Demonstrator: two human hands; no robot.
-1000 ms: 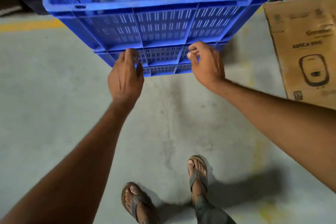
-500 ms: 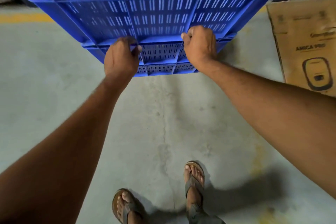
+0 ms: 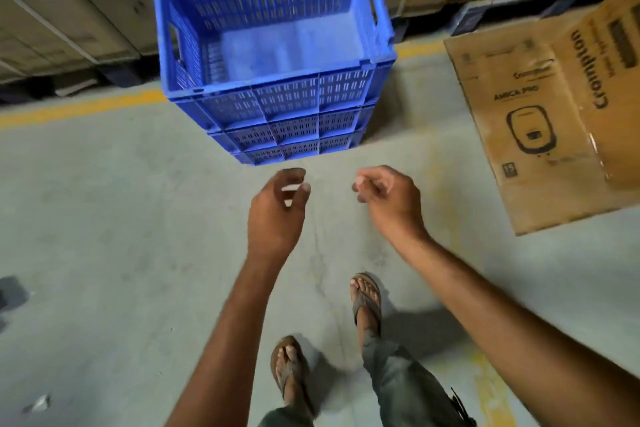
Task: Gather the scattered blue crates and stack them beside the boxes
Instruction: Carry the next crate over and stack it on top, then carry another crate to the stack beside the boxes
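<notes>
A stack of blue slotted crates (image 3: 291, 107) stands on the concrete floor ahead of me, the top one empty and facing up. A brown cardboard box (image 3: 540, 135) with a printed appliance picture sits to its right. My left hand (image 3: 277, 211) and my right hand (image 3: 388, 201) hang in the air just in front of the stack, apart from it. Both have loosely curled fingers and hold nothing.
Large strapped cartons (image 3: 86, 3) on dark pallets line the back wall behind a yellow floor line (image 3: 79, 107). My sandalled feet (image 3: 363, 302) stand below the hands. A dark object (image 3: 10, 291) and a scrap (image 3: 38, 404) lie at the left edge.
Both hands gripped the crate's lower edge before. They have let go and drawn back toward me; the crate now rests on the stack and the view has pulled away.
</notes>
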